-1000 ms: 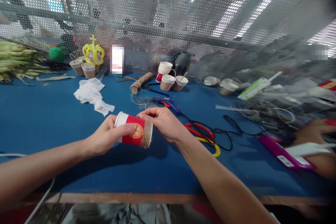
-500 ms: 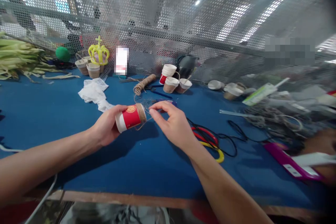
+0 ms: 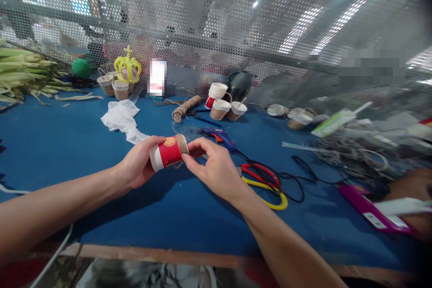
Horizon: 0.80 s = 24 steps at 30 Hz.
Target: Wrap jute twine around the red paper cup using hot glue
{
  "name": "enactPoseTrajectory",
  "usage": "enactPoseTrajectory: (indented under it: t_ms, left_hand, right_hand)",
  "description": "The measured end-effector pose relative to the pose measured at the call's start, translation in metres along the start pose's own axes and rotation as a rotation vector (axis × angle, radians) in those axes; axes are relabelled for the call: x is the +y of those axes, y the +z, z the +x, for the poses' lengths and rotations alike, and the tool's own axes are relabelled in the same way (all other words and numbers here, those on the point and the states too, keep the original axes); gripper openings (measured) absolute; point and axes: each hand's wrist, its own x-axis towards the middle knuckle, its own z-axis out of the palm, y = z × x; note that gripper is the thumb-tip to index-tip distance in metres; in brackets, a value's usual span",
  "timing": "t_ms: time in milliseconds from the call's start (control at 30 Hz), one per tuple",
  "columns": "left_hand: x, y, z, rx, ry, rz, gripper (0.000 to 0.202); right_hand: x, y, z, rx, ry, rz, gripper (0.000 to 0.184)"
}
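Note:
My left hand is closed around a paper cup lying tilted on its side, white with a red band and a gold emblem. Jute twine is wound round the rim end of the cup. My right hand has its thumb and forefinger closed at that end, on the twine against the rim. A thin strand runs from the cup toward the twine roll behind it. Beyond my right hand lies a blue glue gun. Scissors with red and yellow handles are partly behind my right wrist.
Small twine-wrapped cups stand at the back, with others near a yellow crown. A white cloth lies left. Black cord runs toward a purple power strip. Tangled strands and another person's blurred arm are at right.
My right hand has moved left and down, from holding the strand away from the cup to the cup's rim. The glue gun and scissors show more now. My left hand keeps the cup.

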Motion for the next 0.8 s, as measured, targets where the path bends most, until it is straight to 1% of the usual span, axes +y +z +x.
enactPoseTrajectory:
  t_ms: [233,300,400,500,567,633,700,800]
  left_hand:
    - [-0.003,-0.001,0.002,-0.007,0.006,0.009,0.014]
    - [-0.003,-0.002,0.003,-0.02,0.019,0.024,0.014]
    - [-0.006,-0.005,0.004,-0.098,0.11,0.068,0.015]
    - [-0.008,-0.011,0.002,-0.238,0.235,0.179,0.015]
    - [-0.008,-0.015,0.0,-0.314,0.303,0.29,0.015]
    - [-0.006,-0.016,-0.002,-0.36,0.325,0.363,0.014]
    - [-0.001,-0.015,-0.001,-0.372,0.255,0.33,0.014]
    - [0.006,-0.01,0.002,-0.347,0.016,0.148,0.02]
  right_hand:
    - [-0.001,0.001,-0.001,0.0,0.011,0.025,0.003]
    - [-0.002,-0.001,0.0,-0.024,0.036,0.052,0.002]
    - [-0.002,-0.007,0.002,-0.085,0.11,0.181,0.007]
    - [0.0,-0.015,0.004,-0.158,0.23,0.365,0.013]
    - [0.002,-0.019,0.005,-0.216,0.293,0.451,0.012]
    - [0.003,-0.023,0.004,-0.271,0.303,0.482,0.011]
    - [0.001,-0.027,0.004,-0.31,0.249,0.452,0.01]
    - [-0.004,-0.031,0.001,-0.33,0.073,0.3,0.008]
